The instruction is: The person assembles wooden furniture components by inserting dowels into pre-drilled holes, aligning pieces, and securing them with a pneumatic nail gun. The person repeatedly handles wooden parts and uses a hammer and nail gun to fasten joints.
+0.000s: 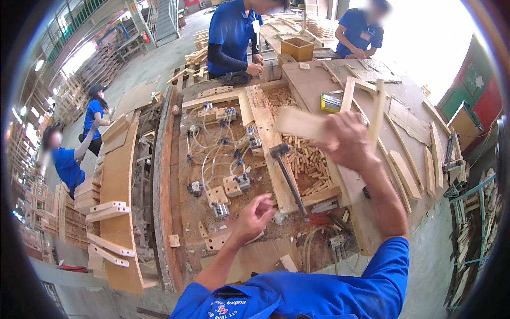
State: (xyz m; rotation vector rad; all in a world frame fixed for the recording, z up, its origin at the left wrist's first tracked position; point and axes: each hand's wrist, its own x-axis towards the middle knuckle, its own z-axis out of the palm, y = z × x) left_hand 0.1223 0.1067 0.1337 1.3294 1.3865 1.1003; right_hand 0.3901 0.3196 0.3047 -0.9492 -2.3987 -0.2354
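My right hand (pixel 348 139) is raised over the right side of the bench, closed around a pale wooden block (pixel 300 123) that is smeared by motion. Beside that hand stands a thin wooden strip (pixel 377 114); whether I grip it too is unclear. My left hand (pixel 256 217) hovers low over the bench, its fingers loosely curled and apart, with nothing visible in them. Close to it, a dark-headed hammer (pixel 289 173) lies across a long wooden plank (pixel 271 143). Behind the block and hammer, many short wooden dowels (pixel 305 159) fill a bin.
Left of the plank sits a clamping jig (pixel 223 141) with hoses and drilled blocks. Wooden strips (pixel 406 181) lie on the right tabletop, with a wooden box (pixel 297 49) farther back. Two co-workers (pixel 228 37) stand across the bench; two more (pixel 68 159) work at far left.
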